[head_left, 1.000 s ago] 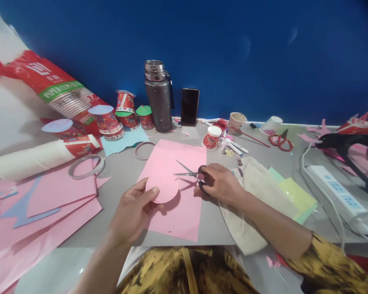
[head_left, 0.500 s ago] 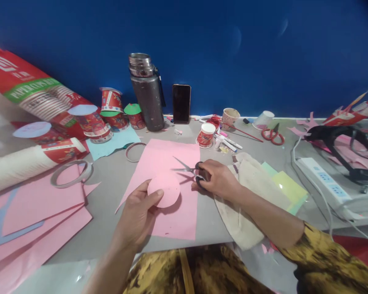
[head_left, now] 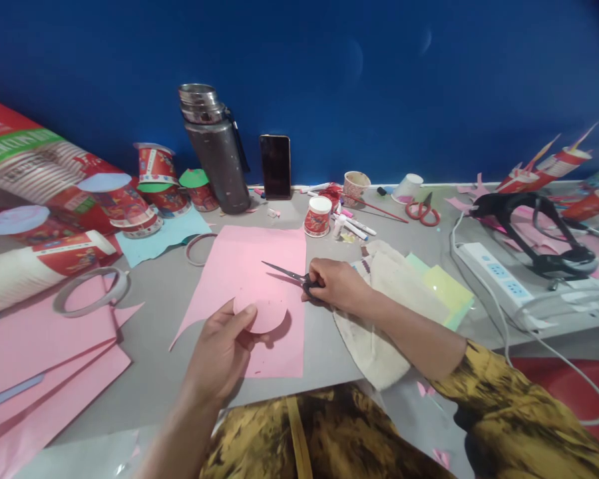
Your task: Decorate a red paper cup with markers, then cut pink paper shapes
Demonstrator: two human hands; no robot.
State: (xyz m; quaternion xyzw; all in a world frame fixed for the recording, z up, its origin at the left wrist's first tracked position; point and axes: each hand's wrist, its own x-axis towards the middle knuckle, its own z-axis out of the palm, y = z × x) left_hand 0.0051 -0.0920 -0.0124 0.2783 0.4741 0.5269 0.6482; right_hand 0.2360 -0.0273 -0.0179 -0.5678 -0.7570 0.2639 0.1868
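My left hand (head_left: 225,338) pinches a round pink paper disc (head_left: 267,311) at its left edge, thumb on top. The disc is held over a larger pink paper sheet (head_left: 279,256) on the table. Just right of the disc, my right hand (head_left: 337,285) grips black-handled scissors (head_left: 292,274), their blades nearly together and pointing left over the sheet. The fingers hide most of the handles. Small dark specks lie on the pink paper.
Left are more pink sheets (head_left: 44,346), a tape roll (head_left: 90,293) and paper cups (head_left: 117,206). A flask (head_left: 214,156) and phone (head_left: 275,166) stand behind. At right are a cream cloth (head_left: 387,313), red-handled scissors (head_left: 422,211) and a power strip (head_left: 496,273).
The scissor blades have closed from spread to nearly together. The disc in my left hand has tilted so it looks flatter. The whole view has shifted to the right.
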